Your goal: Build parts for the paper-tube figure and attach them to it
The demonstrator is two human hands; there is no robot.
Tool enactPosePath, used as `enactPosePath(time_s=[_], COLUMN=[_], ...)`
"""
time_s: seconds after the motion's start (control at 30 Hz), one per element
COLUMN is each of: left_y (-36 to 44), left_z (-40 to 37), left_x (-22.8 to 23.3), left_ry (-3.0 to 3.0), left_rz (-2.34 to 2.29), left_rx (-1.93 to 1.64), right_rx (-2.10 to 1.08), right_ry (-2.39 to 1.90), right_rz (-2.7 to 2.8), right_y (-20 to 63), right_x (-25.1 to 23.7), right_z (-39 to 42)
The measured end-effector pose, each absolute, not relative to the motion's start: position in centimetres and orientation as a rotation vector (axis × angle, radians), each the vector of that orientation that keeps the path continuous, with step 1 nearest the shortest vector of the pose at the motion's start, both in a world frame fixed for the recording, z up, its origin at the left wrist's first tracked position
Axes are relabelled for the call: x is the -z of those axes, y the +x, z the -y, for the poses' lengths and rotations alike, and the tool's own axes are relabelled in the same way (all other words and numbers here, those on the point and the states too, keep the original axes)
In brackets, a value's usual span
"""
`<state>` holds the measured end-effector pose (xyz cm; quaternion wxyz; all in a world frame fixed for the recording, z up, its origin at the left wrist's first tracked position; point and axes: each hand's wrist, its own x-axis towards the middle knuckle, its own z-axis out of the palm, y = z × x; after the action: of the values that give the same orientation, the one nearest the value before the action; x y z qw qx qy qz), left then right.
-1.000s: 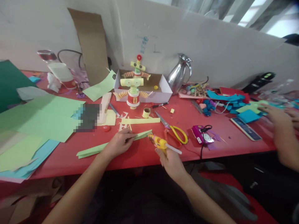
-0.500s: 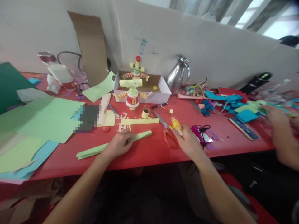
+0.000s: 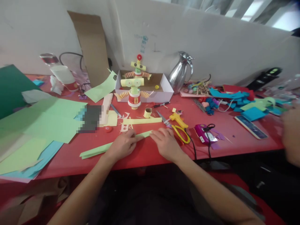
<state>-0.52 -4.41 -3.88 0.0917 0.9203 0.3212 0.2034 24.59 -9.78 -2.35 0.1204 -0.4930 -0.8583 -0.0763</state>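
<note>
A folded light green paper strip lies slantwise near the table's front edge. My left hand is closed on its middle, fingers and thumb pressing it. At the strip's right end my right hand is closed, fingertips gripping the tip. Just right of that hand lie a yellow glue gun with a black cord and scissors with a yellow handle loop. Behind the strip are a pale yellow paper strip, a small yellow paper ring and paper scraps.
Two paper-cup robot figures, the nearer one before a white box, stand at the back. A metal jug, a purple box and a phone are rightward. Green paper sheets cover the left. Another person's arm shows at right.
My right hand has let go of the glue gun, now lying on the table, and moved left onto the green strip's end. The other person's arm has shifted toward the right edge.
</note>
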Motion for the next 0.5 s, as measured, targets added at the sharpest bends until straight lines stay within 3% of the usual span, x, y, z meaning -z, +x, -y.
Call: enactPosePath(time_s=[0.5], left_y=[-0.2], left_z=[4.9], left_x=[3.7], left_ry=[2.832], left_rz=[-1.009], left_rx=[-0.481], right_rx=[0.204], right_ry=[-1.563], right_rz=[2.428], right_y=[22.7], right_x=[2.9], right_z=[10.6])
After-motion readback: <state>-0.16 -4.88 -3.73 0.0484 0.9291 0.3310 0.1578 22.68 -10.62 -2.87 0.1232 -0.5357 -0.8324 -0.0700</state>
